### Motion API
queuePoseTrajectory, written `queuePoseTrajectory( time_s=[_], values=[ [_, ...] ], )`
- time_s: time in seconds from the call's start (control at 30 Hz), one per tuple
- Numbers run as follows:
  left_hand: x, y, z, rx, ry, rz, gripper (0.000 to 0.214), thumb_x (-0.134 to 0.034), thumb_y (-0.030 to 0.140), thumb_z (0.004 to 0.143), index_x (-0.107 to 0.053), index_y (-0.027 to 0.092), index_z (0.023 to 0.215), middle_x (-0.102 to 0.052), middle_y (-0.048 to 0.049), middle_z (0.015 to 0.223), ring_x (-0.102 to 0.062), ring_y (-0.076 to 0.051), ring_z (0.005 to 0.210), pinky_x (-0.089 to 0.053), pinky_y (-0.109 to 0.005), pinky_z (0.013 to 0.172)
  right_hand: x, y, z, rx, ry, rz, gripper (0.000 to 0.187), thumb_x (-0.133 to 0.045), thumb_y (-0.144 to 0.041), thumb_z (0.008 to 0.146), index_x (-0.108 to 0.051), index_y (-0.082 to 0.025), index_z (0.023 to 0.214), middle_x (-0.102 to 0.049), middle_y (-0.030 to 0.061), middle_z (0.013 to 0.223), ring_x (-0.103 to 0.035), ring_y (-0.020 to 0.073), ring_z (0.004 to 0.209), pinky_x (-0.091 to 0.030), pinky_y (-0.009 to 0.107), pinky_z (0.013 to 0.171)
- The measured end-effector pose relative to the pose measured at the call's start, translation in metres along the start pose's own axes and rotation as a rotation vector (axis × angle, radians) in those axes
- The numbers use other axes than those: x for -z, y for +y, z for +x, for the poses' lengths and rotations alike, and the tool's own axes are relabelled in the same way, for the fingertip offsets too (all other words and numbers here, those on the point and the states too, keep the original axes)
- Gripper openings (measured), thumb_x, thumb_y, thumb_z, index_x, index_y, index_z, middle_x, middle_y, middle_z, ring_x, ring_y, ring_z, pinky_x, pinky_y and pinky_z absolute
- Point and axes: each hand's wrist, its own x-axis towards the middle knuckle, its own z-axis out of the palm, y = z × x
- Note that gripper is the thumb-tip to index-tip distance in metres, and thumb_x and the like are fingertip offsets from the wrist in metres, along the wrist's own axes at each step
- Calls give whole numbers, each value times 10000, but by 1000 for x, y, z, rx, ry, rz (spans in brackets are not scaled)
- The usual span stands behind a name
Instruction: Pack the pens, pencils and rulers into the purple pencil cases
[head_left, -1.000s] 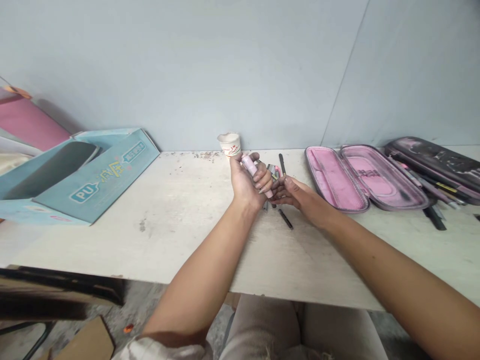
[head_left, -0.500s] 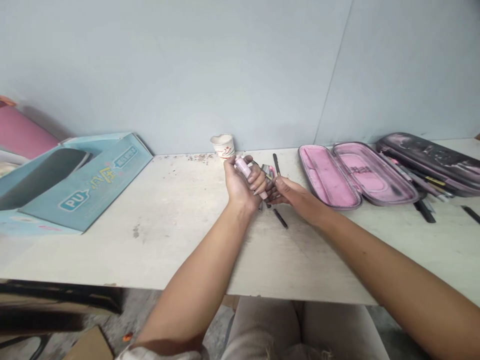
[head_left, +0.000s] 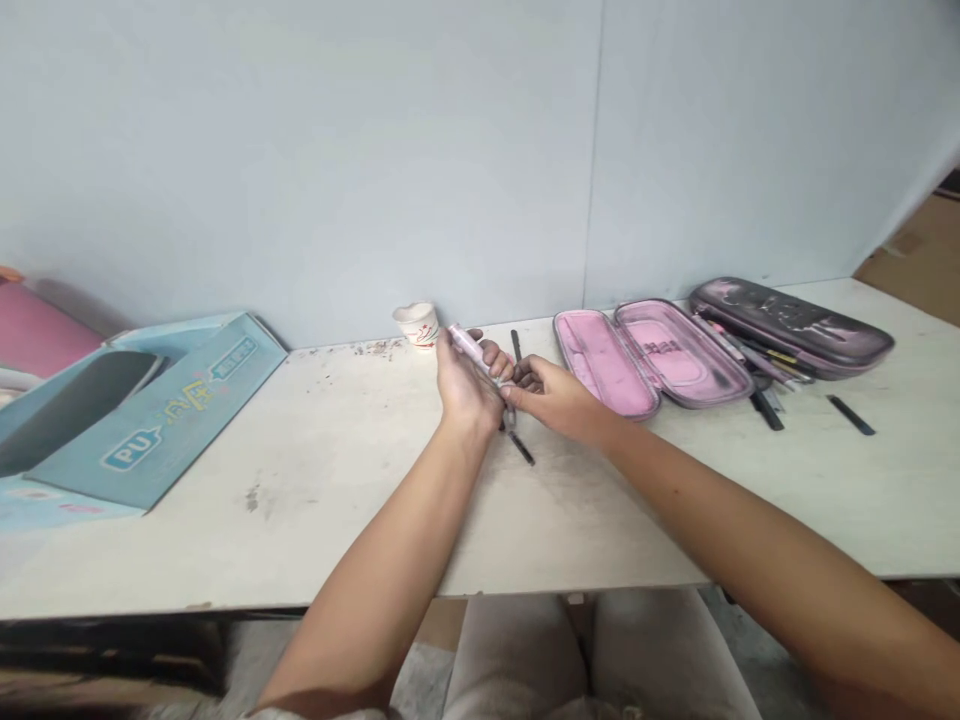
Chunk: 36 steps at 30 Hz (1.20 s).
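Pale pink, a slim tube (head_left: pixel 466 344) lies slanted in the left hand (head_left: pixel 469 395), whose fingers curl around it above the counter (head_left: pixel 337 480). At the tube's lower end, the right hand (head_left: pixel 559 400) meets it with thumb and fingertips; whether it grips cannot be told. A black pen (head_left: pixel 523 449) lies near both, a paper cup (head_left: pixel 416 326) stands behind, an open pink case (head_left: pixel 609 362) sits rightward, a blue box (head_left: pixel 169 430) far left.
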Motion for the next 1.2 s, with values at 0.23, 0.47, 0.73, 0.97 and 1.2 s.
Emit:
queuePoseTrajectory(
  time_s=[0.23,0.47,0.73,0.97,1.2],
  values=[
    [-48,-66,0,-101,-295,708,276,-496,370,815,-553,165,989,-650,-66,939,-604,-167,876,-445,-322,843,84,5,-28,32,480,-537,224,-531,-408,743,-555,-200,823,-643,66,791,-585,224,741,-410,330,664],
    [-67,-126,-11,-305,-670,1889,458,-442,404,829,-504,133,1193,-451,-159,1335,-364,-309,1262,-291,-474,1036,160,46,-57,-216,639,-1175,325,-442,-354,793,-586,-84,906,-658,176,852,-579,297,859,-343,374,759],
    [-60,-126,-24,-348,-726,2131,533,-362,453,864,-409,146,1297,-364,-162,1405,-389,-315,1246,-322,-483,1010,165,63,-57,-275,553,-1314,444,-426,-423,802,-617,-53,959,-645,199,941,-521,322,936,-273,416,796],
    [-26,-61,-18,-495,-495,2020,337,-344,331,889,-545,168,1106,-563,-101,1152,-524,-219,1077,-392,-353,945,152,63,-65,-64,537,-1307,382,-377,-385,854,-633,-120,954,-614,157,983,-479,301,958,-277,401,779],
    [57,6,-9,-427,-68,2100,254,-375,278,869,-569,177,998,-582,-99,1028,-539,-224,997,-413,-359,883,76,25,-51,220,232,-1182,277,-419,-315,842,-634,-156,915,-589,116,961,-453,257,961,-297,383,810]
  ],
)
